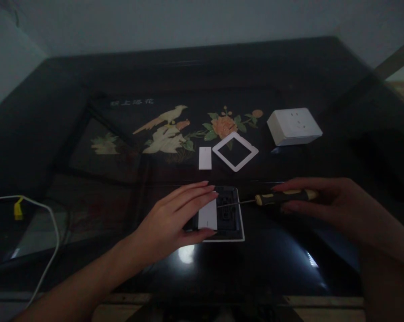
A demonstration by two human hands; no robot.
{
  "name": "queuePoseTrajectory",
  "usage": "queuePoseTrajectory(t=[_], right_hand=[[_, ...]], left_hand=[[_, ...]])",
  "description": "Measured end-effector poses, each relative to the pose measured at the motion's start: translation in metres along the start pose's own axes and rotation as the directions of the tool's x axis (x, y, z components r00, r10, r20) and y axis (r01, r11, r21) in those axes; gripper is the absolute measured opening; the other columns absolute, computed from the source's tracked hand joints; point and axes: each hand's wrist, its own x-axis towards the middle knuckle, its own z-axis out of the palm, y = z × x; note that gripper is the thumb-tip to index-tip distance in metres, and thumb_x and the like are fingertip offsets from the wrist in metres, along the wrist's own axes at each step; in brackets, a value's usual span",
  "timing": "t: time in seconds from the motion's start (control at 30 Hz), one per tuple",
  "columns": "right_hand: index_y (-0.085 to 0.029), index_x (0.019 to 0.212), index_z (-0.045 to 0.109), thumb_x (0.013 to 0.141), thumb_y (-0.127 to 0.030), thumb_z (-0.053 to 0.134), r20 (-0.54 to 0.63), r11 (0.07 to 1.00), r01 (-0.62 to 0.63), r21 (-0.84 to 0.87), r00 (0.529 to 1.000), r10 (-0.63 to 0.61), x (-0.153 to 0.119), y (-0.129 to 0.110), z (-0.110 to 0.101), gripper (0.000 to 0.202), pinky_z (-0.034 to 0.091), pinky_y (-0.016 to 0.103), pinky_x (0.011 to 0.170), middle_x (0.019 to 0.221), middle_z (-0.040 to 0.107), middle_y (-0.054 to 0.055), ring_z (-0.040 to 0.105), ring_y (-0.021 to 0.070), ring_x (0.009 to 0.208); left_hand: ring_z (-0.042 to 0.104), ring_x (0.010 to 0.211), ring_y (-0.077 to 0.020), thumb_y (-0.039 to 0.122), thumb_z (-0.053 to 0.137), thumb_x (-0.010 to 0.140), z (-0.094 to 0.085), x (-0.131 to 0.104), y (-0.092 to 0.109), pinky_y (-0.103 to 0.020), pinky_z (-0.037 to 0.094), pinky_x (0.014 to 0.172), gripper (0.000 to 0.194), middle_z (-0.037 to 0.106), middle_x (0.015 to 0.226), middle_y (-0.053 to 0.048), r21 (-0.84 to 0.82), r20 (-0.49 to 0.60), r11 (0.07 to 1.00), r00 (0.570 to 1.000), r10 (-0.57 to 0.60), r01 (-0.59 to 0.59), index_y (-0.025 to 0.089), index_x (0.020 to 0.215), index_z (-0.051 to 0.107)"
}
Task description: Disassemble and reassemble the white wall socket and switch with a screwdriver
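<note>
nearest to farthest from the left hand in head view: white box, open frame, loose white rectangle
1. Loose white rectangle, just beyond the left hand
2. Open frame, right of the rectangle
3. White box, farther right

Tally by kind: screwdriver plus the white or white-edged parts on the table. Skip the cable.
Screwdriver: 1
Dark-faced, white-edged panel: 1
White rectangular plates: 2 (loose plate, plate on the panel)
White square frame: 1
White socket box: 1
Total: 6
</note>
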Motion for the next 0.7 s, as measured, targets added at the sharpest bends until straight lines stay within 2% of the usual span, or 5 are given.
queuePoseTrajectory(t=[0.2,0.37,0.47,0.57,0.7], right_hand=[[-0.028,0.088,0.081,0.057,-0.039,0.086,-0.002,0.991,-0.064,0.118,0.998,0.065,0.0044,0.0019,0.0018,0.033,0.06,0.031,0.071,0.092,0.08,0.004,0.074,0.0217,0.081],[-0.024,0.089,0.081,0.058,-0.032,0.086,0.095,0.982,-0.103,0.159,0.991,0.089,0.0072,0.0033,0.0022,0.033,0.057,0.026,0.06,0.076,0.079,0.003,0.072,0.0174,0.066],[-0.022,0.091,0.08,0.062,-0.031,0.084,0.134,0.978,-0.076,0.196,0.99,0.05,0.0067,0.0037,0.0023,0.031,0.057,0.026,0.06,0.073,0.078,0.003,0.071,0.0166,0.064],[-0.022,0.094,0.079,0.066,-0.035,0.083,0.114,0.977,-0.029,0.211,0.993,0.005,0.0052,0.0049,0.0009,0.031,0.058,0.027,0.061,0.072,0.077,0.003,0.072,0.017,0.065],[-0.023,0.093,0.078,0.068,-0.042,0.083,0.014,0.974,0.013,0.225,1.0,-0.017,0.0023,0.0066,-0.0016,0.032,0.058,0.025,0.061,0.075,0.076,0.003,0.07,0.0152,0.064]], left_hand=[[0.059,0.128,-0.0247,0.033,0.067,0.09,0.0007,-0.0007,0.0001,-0.04,0.048,0.111,0.047,0.065,0.131,-0.016,0.022,-0.008,1.0,1.0,0.012,-0.012,0.009,0.13,0.056],[0.061,0.125,-0.0243,0.033,0.065,0.092,0.0001,-0.0015,-0.0017,-0.045,0.045,0.113,0.045,0.065,0.13,-0.015,0.055,-0.001,0.998,0.999,0.038,-0.037,0.011,0.13,0.055],[0.061,0.125,-0.0251,0.032,0.065,0.091,0.0022,-0.0018,-0.0013,-0.045,0.045,0.113,0.047,0.064,0.132,-0.016,0.044,0.003,0.999,0.999,0.032,-0.032,0.01,0.131,0.054],[0.06,0.125,-0.0249,0.031,0.067,0.09,0.0024,-0.0009,0.0019,-0.045,0.042,0.115,0.049,0.062,0.132,-0.016,-0.003,-0.009,1.0,1.0,0.0,0.0,0.012,0.132,0.053],[0.06,0.121,-0.0222,0.032,0.067,0.089,-0.0035,0.002,-0.0006,-0.038,0.049,0.107,0.048,0.062,0.131,-0.011,-0.114,-0.054,0.988,0.992,-0.113,0.106,0.019,0.132,0.053]])
